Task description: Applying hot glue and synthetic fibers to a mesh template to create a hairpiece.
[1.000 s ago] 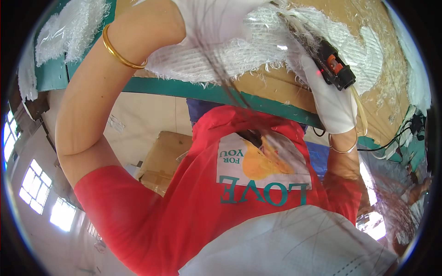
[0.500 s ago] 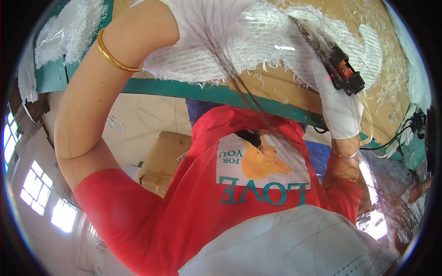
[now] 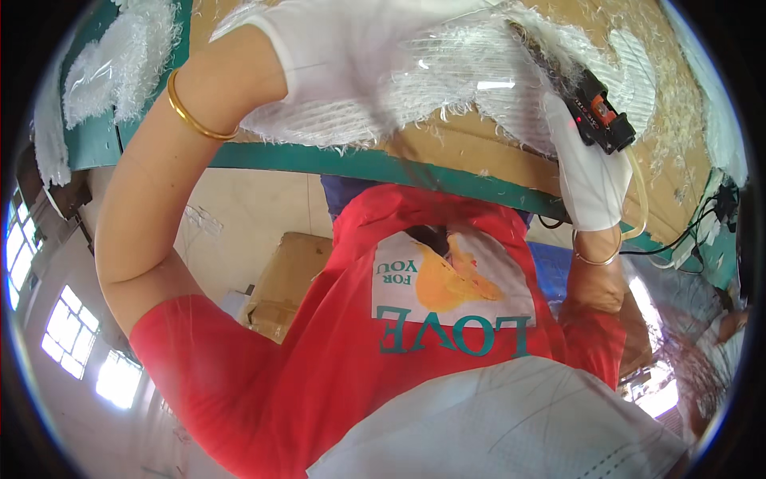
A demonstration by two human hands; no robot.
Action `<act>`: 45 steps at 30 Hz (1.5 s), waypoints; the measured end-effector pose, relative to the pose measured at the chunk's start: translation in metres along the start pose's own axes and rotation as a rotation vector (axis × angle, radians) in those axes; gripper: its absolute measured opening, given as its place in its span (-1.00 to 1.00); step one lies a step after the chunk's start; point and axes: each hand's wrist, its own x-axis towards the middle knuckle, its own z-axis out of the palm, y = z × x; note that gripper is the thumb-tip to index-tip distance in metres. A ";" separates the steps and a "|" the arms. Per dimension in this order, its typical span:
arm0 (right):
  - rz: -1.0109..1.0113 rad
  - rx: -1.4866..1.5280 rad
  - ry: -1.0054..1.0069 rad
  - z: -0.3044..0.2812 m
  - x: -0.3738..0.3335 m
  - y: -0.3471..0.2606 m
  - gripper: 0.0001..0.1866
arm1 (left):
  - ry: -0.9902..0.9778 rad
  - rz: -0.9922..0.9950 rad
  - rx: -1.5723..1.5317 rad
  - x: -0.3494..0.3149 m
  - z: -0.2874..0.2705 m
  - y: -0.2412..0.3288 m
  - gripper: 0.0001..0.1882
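A white glove covers my left hand [image 3: 339,60], which lies over a sheet of white ribbed fibre fabric [image 3: 451,80] with frayed edges. Its fingers blur into the white fabric near the upper edge, so their pose is unclear. My right hand [image 3: 586,172], also gloved in white, is closed round a black-and-orange powered hand tool [image 3: 597,112] with a small red light. The tool's far end is furred with loose fibres and rests at the fabric's right part. From its near end a pale cord [image 3: 641,195] hangs down beside my wrist.
Brown cardboard [image 3: 499,144] covers the green-edged table [image 3: 295,158], with loose fibres scattered at right. More frayed white fabric [image 3: 128,64] lies at far left. Black cables [image 3: 694,231] run along the right side. A cardboard box [image 3: 291,275] stands on the floor below. A person [image 3: 718,343] is at right.
My left hand has come slightly nearer and left over the fabric. My right hand and the tool have shifted only a little.
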 end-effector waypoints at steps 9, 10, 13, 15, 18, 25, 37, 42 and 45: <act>-0.006 0.272 -0.031 0.000 0.002 -0.002 -0.68 | -0.317 -0.262 -0.077 0.025 -0.018 0.013 -0.13; -0.012 0.278 -0.032 -0.002 -0.001 -0.007 -0.68 | -0.039 -0.149 -0.076 0.014 -0.009 0.002 -0.16; 0.054 0.214 -0.013 -0.002 0.000 -0.014 -0.62 | 0.307 -0.004 -0.110 0.005 0.024 -0.008 -0.21; -0.053 0.094 0.008 -0.001 0.002 -0.010 -0.59 | 0.372 0.035 -0.147 0.004 0.040 -0.010 -0.22; 0.019 0.021 -0.010 -0.002 0.003 -0.013 -0.59 | 0.467 0.033 -0.179 0.011 0.045 -0.004 -0.24; -0.240 0.042 0.223 0.022 0.008 0.015 -0.57 | 0.322 -0.030 -0.062 0.014 0.044 -0.003 -0.25; 0.034 -0.106 0.098 0.007 0.000 0.005 -0.70 | 0.014 -0.284 0.013 0.018 0.013 0.019 -0.14; -0.033 0.013 0.100 0.002 -0.003 0.015 -0.72 | 0.138 -0.220 0.013 0.015 0.021 0.011 -0.10; -0.088 0.404 0.358 -0.003 -0.005 0.019 -0.70 | -0.021 -0.332 0.026 0.023 0.007 0.018 -0.08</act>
